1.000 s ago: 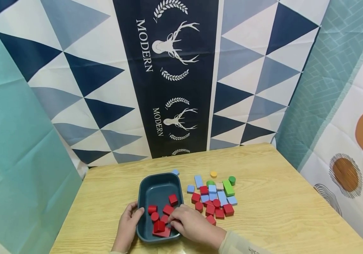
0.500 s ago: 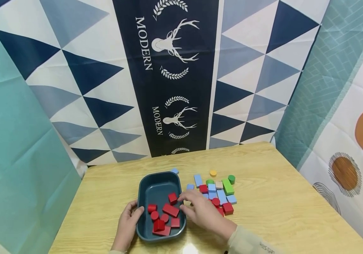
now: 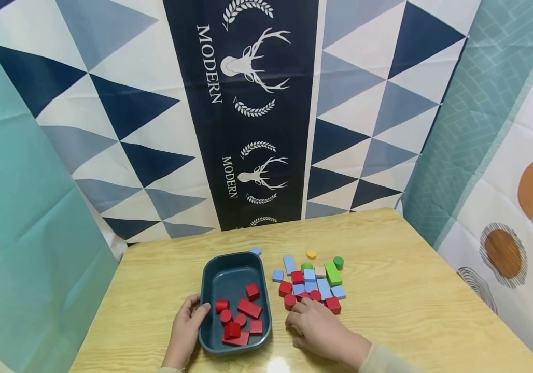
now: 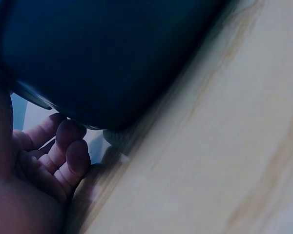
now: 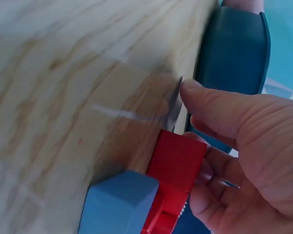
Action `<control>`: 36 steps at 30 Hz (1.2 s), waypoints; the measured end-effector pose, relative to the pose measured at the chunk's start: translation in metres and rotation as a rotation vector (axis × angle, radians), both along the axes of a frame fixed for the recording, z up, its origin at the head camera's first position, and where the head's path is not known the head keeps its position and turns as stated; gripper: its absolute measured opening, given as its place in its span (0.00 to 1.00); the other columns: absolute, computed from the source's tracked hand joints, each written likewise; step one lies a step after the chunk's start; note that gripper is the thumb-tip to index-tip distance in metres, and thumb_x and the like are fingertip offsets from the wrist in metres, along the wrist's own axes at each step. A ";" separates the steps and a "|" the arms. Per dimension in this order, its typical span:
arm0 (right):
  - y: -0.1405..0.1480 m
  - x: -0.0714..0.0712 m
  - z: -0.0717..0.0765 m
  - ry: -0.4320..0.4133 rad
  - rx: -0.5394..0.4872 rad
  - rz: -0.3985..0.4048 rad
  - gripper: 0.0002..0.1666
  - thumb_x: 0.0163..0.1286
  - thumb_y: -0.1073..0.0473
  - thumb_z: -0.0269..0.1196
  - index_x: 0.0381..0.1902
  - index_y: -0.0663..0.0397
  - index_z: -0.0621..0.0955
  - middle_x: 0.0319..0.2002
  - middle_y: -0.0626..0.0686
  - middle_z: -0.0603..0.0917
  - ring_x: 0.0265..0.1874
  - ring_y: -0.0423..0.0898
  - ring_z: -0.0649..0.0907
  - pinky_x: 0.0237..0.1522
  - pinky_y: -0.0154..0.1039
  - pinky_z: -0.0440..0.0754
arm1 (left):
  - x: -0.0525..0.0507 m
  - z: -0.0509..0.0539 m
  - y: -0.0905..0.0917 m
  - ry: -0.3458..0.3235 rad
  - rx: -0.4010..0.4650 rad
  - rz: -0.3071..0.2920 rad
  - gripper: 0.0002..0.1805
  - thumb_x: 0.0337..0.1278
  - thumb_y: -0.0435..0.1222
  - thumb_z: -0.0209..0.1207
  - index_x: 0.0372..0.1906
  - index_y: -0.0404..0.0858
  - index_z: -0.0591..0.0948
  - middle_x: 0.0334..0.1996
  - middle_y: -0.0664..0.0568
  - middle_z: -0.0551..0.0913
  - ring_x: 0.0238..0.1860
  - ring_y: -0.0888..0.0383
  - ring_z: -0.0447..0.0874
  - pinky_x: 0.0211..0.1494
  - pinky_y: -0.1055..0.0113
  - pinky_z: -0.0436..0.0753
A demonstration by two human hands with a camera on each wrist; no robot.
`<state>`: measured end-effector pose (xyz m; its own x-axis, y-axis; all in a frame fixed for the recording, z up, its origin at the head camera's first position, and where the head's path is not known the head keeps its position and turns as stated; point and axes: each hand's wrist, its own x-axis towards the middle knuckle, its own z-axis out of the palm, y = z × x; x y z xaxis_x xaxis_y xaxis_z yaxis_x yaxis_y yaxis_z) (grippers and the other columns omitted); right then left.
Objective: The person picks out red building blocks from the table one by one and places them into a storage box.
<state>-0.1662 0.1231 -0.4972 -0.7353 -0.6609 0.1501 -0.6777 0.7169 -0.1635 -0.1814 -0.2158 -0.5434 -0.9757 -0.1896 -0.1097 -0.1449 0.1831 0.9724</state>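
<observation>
A dark teal tray [image 3: 229, 274] lies on the table with several red blocks [image 3: 250, 309] in its nearer half. My left hand [image 3: 184, 326] holds its left side, thumb at the rim; in the left wrist view the fingers [image 4: 77, 156] curl by the tray's outer wall. To the right of the tray, my right hand [image 3: 320, 329] is at the near edge of a loose block pile, hiding part of it. In the right wrist view a red cube [image 5: 178, 161] stands by the fingers, while the thumb [image 5: 215, 105] is apart from it.
Further back in the pile are blue blocks [image 3: 324, 289], a green rectangular block [image 3: 333, 273] and a dark green cylinder [image 3: 338, 262]. A yellow disc [image 3: 311, 254] lies behind them. One blue block [image 3: 255, 250] sits just behind the tray. Patterned cloth [image 3: 262, 124] hangs beyond the table.
My right hand has left the tray, where a red block now lies near the right wall, and moved right to the pile. My left hand stays at the tray.
</observation>
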 end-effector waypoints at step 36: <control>-0.024 -0.023 0.072 -0.171 -0.526 -0.097 0.34 0.66 0.66 0.75 0.68 0.56 0.78 0.56 0.50 0.89 0.44 0.40 0.86 0.45 0.35 0.88 | 0.002 -0.001 -0.002 0.011 0.024 -0.014 0.29 0.78 0.45 0.59 0.73 0.33 0.74 0.66 0.37 0.82 0.60 0.51 0.84 0.51 0.73 0.85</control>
